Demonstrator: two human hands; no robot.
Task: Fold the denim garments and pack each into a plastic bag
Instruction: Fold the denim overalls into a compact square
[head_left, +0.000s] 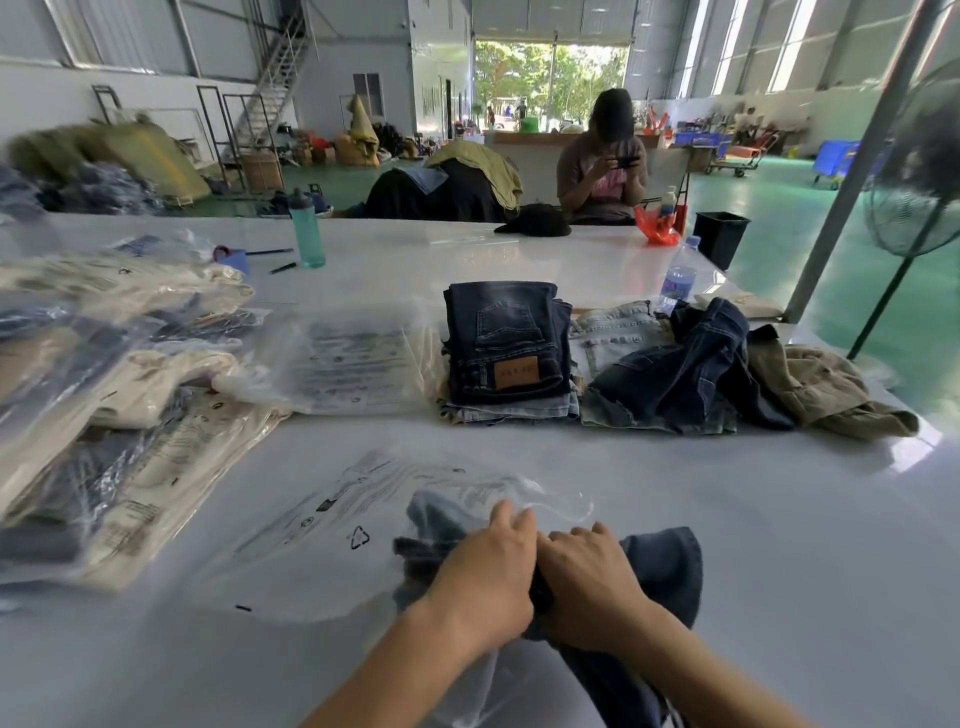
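Note:
A folded dark denim garment lies at the near edge of the white table, partly inside a clear printed plastic bag. My left hand holds the bag's open edge over the denim. My right hand grips the garment right beside it. The garment's far end shows blurred through the plastic. Further back sits a stack of folded jeans, with loose denim pieces heaped to its right.
Several bagged garments are piled at the left, and empty bags lie mid-table. A teal bottle, a water bottle and an olive garment stand around. A person sits across. A fan stands at the right.

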